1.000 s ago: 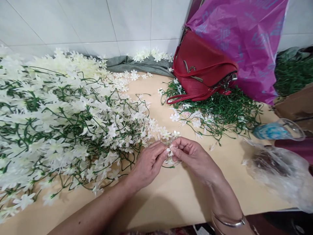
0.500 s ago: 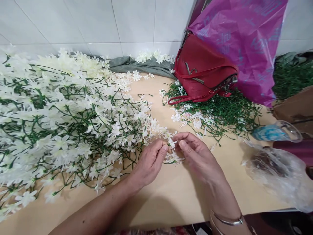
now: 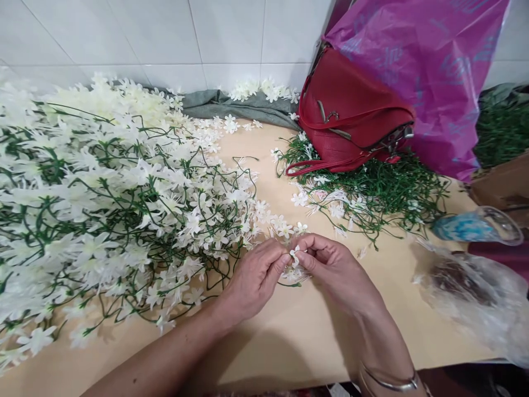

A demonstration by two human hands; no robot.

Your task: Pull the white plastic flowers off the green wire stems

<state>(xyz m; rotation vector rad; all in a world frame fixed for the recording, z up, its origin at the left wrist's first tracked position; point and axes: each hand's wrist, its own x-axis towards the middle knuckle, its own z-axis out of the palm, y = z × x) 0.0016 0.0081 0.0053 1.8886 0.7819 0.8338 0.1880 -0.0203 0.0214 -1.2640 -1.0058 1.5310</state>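
At the middle of the table, my left hand (image 3: 258, 275) and my right hand (image 3: 330, 267) meet, thumbs and forefingers pinched together. Between their fingertips sits a small white artificial flower (image 3: 294, 255), which both hands grip. Its stem is mostly hidden by the fingers. Just below lie more white blossoms and a bit of green stem (image 3: 291, 284) on the tabletop (image 3: 264, 353). A large heap of white artificial flowers on green stems (image 3: 136, 220) spreads to the left of my left hand. Loose white blossoms (image 3: 281, 225) lie just beyond my fingertips.
A red handbag (image 3: 351, 110) rests on a pile of green stems (image 3: 397, 193), with a purple plastic bag (image 3: 438, 82) behind it. To the right are a blue-and-clear cup (image 3: 475, 225) and a clear plastic bag (image 3: 467, 292). Grey cloth (image 3: 231, 107) runs along the tiled wall.
My right hand has closed in on the left, and its thumb and forefinger now pinch at the flower too. The view has shifted slightly.
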